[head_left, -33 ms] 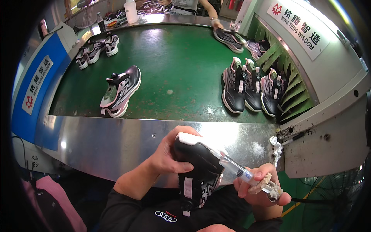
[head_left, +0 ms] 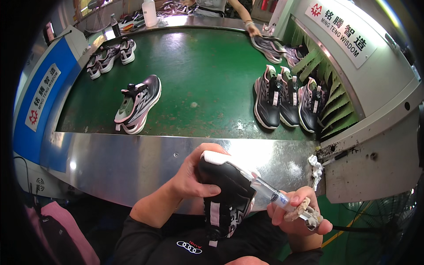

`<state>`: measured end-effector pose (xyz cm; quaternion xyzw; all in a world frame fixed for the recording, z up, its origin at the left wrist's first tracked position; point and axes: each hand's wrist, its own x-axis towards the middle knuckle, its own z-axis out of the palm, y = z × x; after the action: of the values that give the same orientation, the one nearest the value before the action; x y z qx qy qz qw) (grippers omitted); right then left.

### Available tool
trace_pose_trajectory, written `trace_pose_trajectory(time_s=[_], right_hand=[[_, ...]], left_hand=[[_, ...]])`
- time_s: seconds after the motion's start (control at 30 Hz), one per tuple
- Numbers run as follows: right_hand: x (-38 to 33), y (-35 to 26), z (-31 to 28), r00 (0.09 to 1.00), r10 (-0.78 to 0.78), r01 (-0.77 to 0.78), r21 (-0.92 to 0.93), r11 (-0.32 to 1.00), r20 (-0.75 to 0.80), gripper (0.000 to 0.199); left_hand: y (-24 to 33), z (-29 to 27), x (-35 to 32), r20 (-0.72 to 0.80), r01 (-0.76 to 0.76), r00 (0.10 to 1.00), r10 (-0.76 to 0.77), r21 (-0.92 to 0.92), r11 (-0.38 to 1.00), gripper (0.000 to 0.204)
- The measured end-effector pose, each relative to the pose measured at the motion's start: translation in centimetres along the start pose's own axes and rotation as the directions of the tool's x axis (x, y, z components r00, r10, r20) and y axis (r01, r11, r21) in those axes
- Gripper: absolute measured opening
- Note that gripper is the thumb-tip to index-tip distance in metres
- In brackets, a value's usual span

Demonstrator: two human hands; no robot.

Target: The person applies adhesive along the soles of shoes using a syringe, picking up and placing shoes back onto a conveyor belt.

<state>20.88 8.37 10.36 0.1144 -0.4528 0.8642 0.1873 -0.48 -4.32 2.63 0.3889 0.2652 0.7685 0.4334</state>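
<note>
My left hand [head_left: 192, 176] is closed around a black sneaker [head_left: 227, 183] with a white sole and a pink strap, holding it toe up near my lap. In my right hand [head_left: 287, 221] is a clear plastic syringe [head_left: 266, 190], its tip touching the seam between the sole and the black upper. Crumpled beige wrapping [head_left: 299, 209] covers the syringe's rear part under my fingers. Whether anything leaves the tip is too small to tell.
A metal ledge [head_left: 128, 154] borders the green conveyor belt [head_left: 198, 79]. One sneaker [head_left: 140, 104] lies left; several black sneakers [head_left: 267, 104] stand right, beside a machine opening with green strips [head_left: 340, 106]. Across the belt, a co-worker's hand [head_left: 253, 31] touches a sneaker [head_left: 268, 47]. White crumpled material [head_left: 315, 170] hangs at the ledge's right end.
Across the belt, the co-worker's hand and the sneaker at it have shifted slightly right, toward the machine opening. My hands, the sneaker and the syringe look unmoved.
</note>
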Motion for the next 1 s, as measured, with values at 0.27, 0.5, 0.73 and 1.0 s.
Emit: trace_pose_trajectory(time_s=[0.27, 0.5, 0.73, 1.0], right_hand=[[-1.0, 0.5, -0.7, 0.999, 0.024, -0.023, 0.009, 1.000, -0.046, 0.084], [-1.5, 1.0, -1.4, 0.999, 0.021, -0.018, 0.077, 0.997, -0.048, 0.082], [-2.2, 1.4, -1.2, 0.988, 0.044, -0.057, -0.086, 0.995, -0.147, 0.076], [-3.6, 2.6, -2.7, 0.995, 0.022, -0.018, 0.040, 0.999, -0.101, 0.080]], left_hand=[[0.2, -0.5, 0.2, -0.027, 0.041, 0.999, -0.042, -0.047, 0.998, 0.069], [0.7, -0.4, 0.4, -0.088, 0.039, 0.995, -0.046, -0.082, 0.996, 0.071], [0.7, -0.7, 0.4, -0.161, 0.080, 0.982, -0.098, -0.115, 0.990, 0.076], [0.6, -0.5, 1.2, -0.251, 0.149, 0.955, -0.154, -0.041, 0.988, 0.070]])
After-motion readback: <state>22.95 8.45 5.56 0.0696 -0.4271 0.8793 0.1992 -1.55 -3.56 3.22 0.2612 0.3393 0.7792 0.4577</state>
